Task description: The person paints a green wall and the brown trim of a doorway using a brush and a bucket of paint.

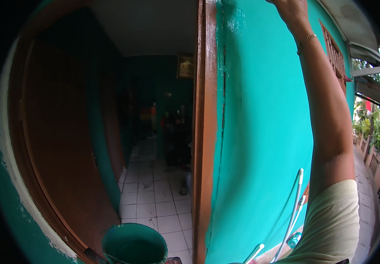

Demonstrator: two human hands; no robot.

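Note:
My right arm reaches up along the teal wall (273, 123), with a thin bracelet (309, 38) at the wrist. Only the back part of my right hand (292, 9) shows at the top edge. Its fingers are cut off by the frame, so what they hold, if anything, is hidden. Left of the hand, whitish streaks and a darker patch mark the upper wall beside the brown door frame (205, 132). A long dark crack runs down between frame and wall. A green bucket (135, 226) stands low in front of the doorway. My left hand is out of the picture.
A brown door (60, 141) stands open into a dim room with white floor tiles (146, 209). White pipes (295, 211) lean on the wall at lower right. A barred window (333, 55), a fence (377, 163) and plants (377, 127) are farther right.

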